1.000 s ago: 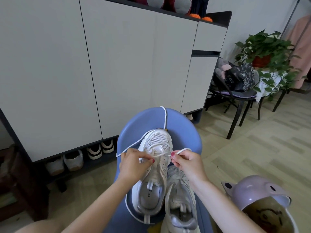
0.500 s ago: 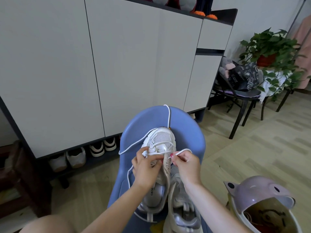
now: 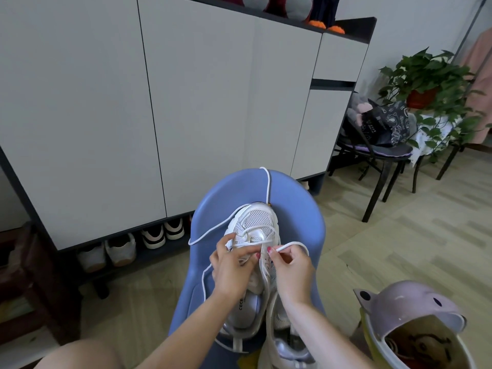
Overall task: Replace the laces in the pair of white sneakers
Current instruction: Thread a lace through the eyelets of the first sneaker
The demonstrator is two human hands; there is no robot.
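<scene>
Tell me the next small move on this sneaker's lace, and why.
Probably feed the lace end pinched by the right hand into the next eyelet. The white lace crosses only the toe rows of the sneaker, long slack trails over the blue seat, and the left hand steadies the shoe.

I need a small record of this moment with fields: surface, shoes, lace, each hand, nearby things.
surface: blue chair, both shoes lie on it
shoe in work: left sneaker, toe pointing away from the person
other shoe: right sneaker, close beside it
lace: white lace, threaded near the toe, one end runs over the chair's far edge
left hand: grips the left sneaker at the eyelets
right hand: pinches a loop of the lace
nearby: lilac bin on the right
</scene>
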